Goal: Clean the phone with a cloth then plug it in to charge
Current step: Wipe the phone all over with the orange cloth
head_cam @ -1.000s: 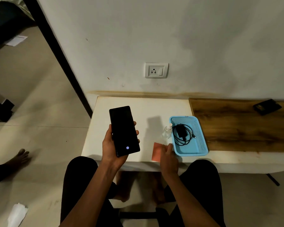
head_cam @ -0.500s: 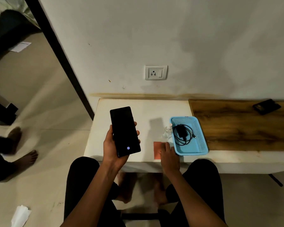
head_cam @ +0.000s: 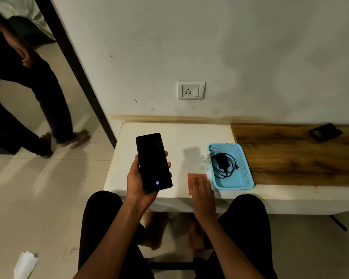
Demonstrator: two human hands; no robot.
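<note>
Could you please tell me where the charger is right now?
The charger lies coiled inside the blue basket on the white table, right of the small bottle and the right hand.

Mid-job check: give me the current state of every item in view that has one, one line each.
phone: held upright in the left hand, screen dark except a small fingerprint icon, no cable attached.
cloth: flat on the white table, right hand resting on it.
charger and cable: coiled in the blue basket, not plugged in.
wall socket: nothing plugged in.
small clear bottle: upright beside the basket, capped.
</note>
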